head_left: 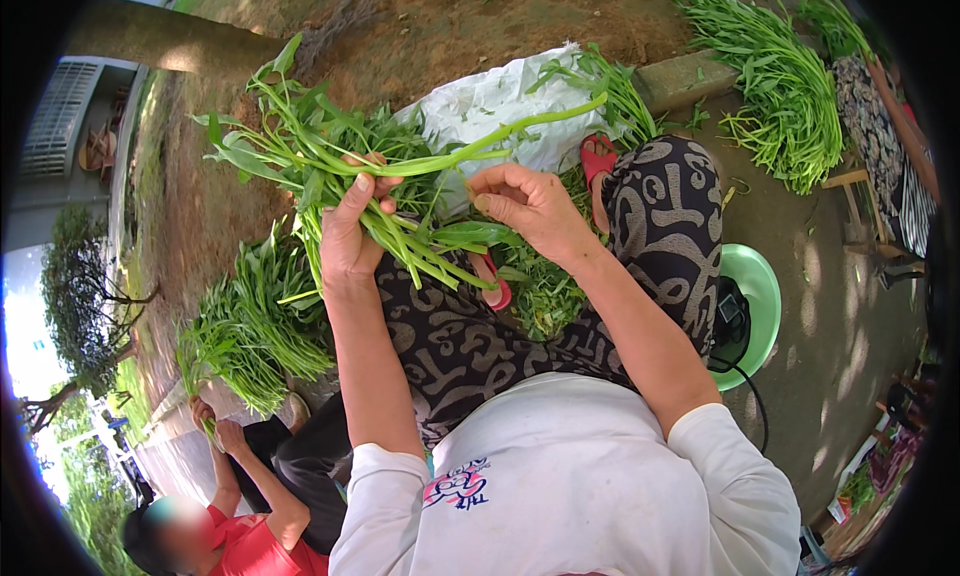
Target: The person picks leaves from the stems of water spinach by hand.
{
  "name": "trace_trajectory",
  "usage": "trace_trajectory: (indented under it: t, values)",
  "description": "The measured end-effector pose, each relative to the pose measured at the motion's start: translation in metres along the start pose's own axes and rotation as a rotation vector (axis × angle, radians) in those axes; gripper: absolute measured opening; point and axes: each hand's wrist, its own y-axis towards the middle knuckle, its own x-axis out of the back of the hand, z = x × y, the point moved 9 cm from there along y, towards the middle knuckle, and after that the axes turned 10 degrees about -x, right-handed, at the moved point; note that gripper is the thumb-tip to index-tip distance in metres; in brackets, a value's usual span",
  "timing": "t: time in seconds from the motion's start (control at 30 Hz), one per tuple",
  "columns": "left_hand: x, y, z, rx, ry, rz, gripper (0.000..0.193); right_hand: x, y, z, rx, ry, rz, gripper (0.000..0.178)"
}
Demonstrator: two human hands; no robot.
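Stem ends hidden inside the left hand (350,231), white sack (500,106) mostly covered by greens, co-worker's face blurred, far bundle (830,16) cropped by the rim.

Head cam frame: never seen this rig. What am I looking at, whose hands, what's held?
There is no robot here. A person wears a wide fisheye camera on the head, looking down, so edges bend and their own forearms enter from below. The left hand grips a bunch of leafy green stalks. The right hand pinches one long stalk from that bunch. The person sits on bare ground in patterned trousers and red sandals. More greens lie in piles, some on a white sack. A green basin stands at the right. Another person in red works at lower left.
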Motion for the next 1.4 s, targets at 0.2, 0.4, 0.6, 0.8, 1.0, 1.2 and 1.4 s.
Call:
trace_trajectory:
  t: [0.2, 0.4, 0.6, 0.8, 1.0, 1.2, 1.4]
  values:
    - [0.006, -0.001, 0.001, 0.007, -0.014, -0.04, 0.033, 0.006, 0.0, 0.0, -0.019, -0.035, -0.064, 0.014]
    - [0.008, -0.002, 0.002, 0.003, -0.015, -0.045, 0.033, 0.02, 0.003, -0.007, -0.027, 0.366, -0.095, 0.012]
    - [0.01, -0.001, 0.0, 0.004, -0.039, -0.08, 0.031, 0.034, 0.002, -0.006, -0.021, 0.532, -0.179, 0.011]
    - [0.007, -0.001, 0.001, 0.004, -0.023, -0.053, 0.031, 0.023, 0.003, -0.001, 0.036, 0.043, -0.176, 0.021]
    - [-0.004, -0.002, 0.001, 0.001, 0.061, -0.016, 0.031, -0.001, 0.004, 0.007, 0.016, 0.064, -0.053, 0.019]
    - [-0.006, -0.001, 0.003, -0.006, 0.056, -0.022, 0.031, 0.003, 0.005, 0.002, 0.0, 0.149, -0.073, 0.013]
    - [-0.008, 0.0, 0.005, 0.001, 0.071, -0.023, 0.03, 0.014, 0.005, -0.006, -0.084, 0.493, -0.102, 0.012]
